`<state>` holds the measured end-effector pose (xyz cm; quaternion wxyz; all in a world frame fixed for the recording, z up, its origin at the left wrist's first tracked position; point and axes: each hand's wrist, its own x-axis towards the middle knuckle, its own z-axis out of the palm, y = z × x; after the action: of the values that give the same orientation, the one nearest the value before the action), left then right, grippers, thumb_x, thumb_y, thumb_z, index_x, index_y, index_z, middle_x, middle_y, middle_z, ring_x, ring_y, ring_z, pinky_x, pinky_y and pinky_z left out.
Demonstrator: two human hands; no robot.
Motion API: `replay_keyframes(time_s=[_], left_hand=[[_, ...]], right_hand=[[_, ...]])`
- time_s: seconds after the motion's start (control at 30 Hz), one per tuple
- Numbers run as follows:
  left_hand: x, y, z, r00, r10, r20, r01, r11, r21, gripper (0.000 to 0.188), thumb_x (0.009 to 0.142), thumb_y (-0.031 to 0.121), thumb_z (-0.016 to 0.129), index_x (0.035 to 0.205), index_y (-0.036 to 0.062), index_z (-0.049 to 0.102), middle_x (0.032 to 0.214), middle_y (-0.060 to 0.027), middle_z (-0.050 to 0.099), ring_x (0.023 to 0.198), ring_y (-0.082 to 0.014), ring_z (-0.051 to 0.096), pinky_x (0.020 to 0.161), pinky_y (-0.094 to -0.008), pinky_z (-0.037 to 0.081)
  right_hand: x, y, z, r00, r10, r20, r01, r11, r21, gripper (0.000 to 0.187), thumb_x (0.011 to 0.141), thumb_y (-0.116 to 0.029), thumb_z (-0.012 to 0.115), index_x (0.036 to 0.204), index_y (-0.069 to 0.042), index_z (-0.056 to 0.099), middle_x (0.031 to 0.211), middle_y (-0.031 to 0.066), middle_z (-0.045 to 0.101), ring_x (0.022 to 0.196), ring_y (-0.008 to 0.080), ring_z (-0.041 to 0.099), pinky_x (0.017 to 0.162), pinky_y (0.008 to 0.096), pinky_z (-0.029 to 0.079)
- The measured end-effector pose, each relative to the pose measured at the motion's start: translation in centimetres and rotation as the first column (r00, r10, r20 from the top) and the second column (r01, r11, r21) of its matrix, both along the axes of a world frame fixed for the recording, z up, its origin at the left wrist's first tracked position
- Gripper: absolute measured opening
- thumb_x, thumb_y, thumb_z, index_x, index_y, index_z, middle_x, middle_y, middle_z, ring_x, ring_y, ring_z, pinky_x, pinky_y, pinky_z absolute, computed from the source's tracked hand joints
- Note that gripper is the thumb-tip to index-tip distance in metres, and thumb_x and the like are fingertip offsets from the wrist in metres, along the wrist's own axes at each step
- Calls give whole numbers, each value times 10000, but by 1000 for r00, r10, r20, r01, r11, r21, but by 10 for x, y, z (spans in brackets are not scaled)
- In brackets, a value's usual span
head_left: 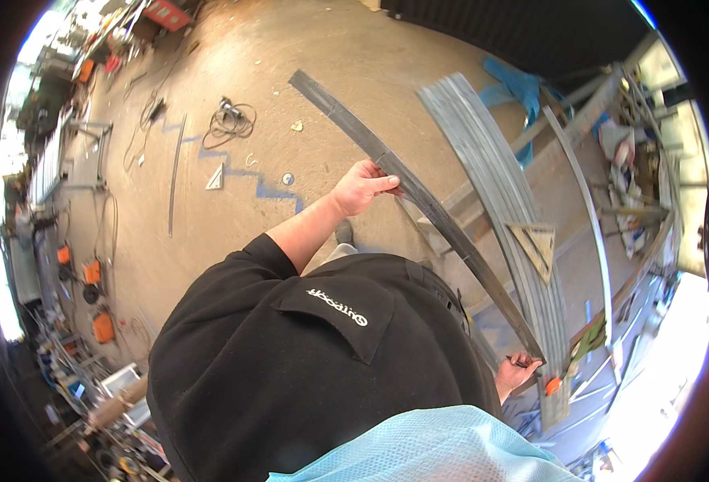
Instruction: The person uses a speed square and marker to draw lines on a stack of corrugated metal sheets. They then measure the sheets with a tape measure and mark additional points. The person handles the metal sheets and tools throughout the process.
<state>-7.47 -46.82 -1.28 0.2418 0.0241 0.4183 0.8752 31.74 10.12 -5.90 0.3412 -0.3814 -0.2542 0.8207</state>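
A long dark grey steel bar runs slantwise in front of me, its far end to the upper left and its near end at the lower right. My left hand is closed round its edge near the middle, thumb on top. At the near end, the closed fingers of my right hand pinch the bar. A small dark object shows at those fingers, too small to name. Just right of the bar lies a stack of grey metal profiles, with a triangular set square on top. An orange round thing sits close to my right hand.
A thin light metal strip stands right of the stack, near blue plastic sheeting. On the floor lie a coiled cable, another triangular square, a disc and a thin rod. Tools crowd the left side.
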Motion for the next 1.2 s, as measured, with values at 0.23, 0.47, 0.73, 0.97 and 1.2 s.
replay_keyframes(time_s=[0.23, 0.47, 0.73, 0.97, 1.2], left_hand=[[-11, -125, 39, 969, 130, -210, -131, 991, 10, 254, 1046, 36, 698, 1296, 17, 744, 1272, -94, 779, 1149, -215, 732, 1036, -378, 565], [-10, -240, 75, 875, 349, -337, -377, 926, -21, 338, 1030, -19, 673, 1366, 3, 707, 1335, -112, 755, 1228, -209, 704, 1079, -378, 550], [-24, -320, 64, 749, 652, -120, -643, 758, 107, 433, 1065, 26, 590, 1494, -30, 589, 1499, -227, 647, 1351, -308, 656, 1133, -469, 540], [-54, -372, 31, 557, 830, 27, -830, 555, 59, 416, 1079, 40, 580, 1486, -49, 572, 1428, -258, 676, 1300, -343, 686, 1127, -500, 558], [-102, -411, 30, 375, 922, 98, -926, 378, -10, 371, 1090, 48, 568, 1456, -6, 606, 1425, -187, 696, 1307, -322, 685, 1111, -479, 573]], right_hand=[[-132, -47, 33, 967, 176, -186, -182, 983, -18, 335, 1054, -441, 730, 968, -121, 681, 756, -12, 513, 663, 133, 429, 517, 291, 309], [-289, -111, 66, 890, 382, -250, -374, 924, 79, 327, 1098, -395, 680, 937, -112, 648, 729, -8, 502, 613, 130, 400, 534, 298, 301], [-492, -202, 137, 815, 559, -155, -540, 828, 147, 300, 1066, -350, 737, 898, -129, 623, 751, -36, 506, 598, 122, 347, 543, 297, 277], [-675, -295, 134, 686, 718, -116, -713, 695, 87, 279, 1060, -360, 754, 938, -131, 652, 776, -26, 537, 604, 129, 305, 544, 294, 249], [-845, -393, 122, 494, 864, -95, -867, 497, 17, 276, 1073, -348, 742, 950, -116, 658, 768, -24, 503, 607, 110, 346, 535, 280, 261]])
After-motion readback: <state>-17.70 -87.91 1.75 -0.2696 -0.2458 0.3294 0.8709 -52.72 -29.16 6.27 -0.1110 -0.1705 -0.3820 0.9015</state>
